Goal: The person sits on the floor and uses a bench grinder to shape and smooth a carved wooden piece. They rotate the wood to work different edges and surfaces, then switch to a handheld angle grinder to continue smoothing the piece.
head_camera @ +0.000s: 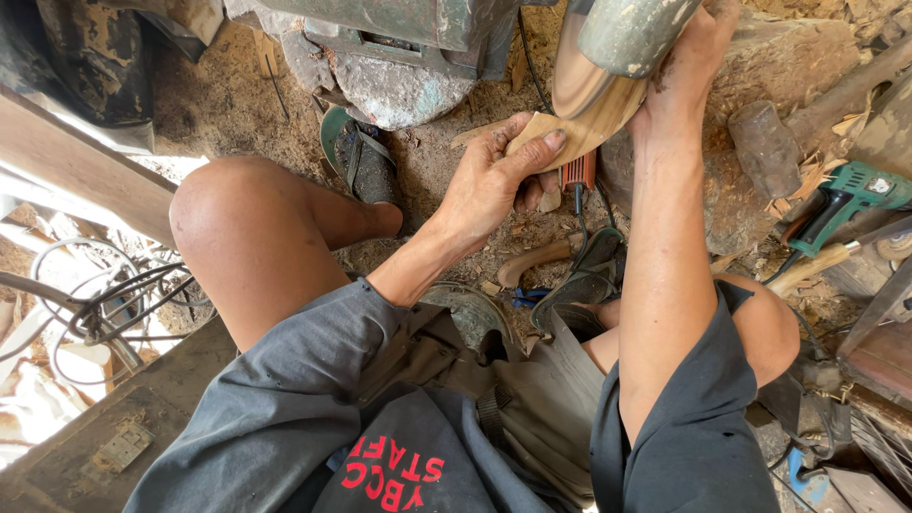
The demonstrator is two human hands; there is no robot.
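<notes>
A round wooden bowl-shaped piece (594, 100) spins or sits on a machine's green-grey cylinder (632, 33) at the top. My left hand (499, 176) presses a folded tan sheet of sandpaper (537, 133) against the wood's lower edge, thumb on top. My right hand (689, 62) reaches up and rests against the right side of the wood and the cylinder. I sit with bare knees apart, in grey shorts.
Sawdust covers the ground. A sandal (361, 161) lies ahead of my left knee, another (584, 280) between my legs. A hammer head (765, 147) and a green power tool (841, 199) lie at the right. Tangled cables (104, 304) lie left.
</notes>
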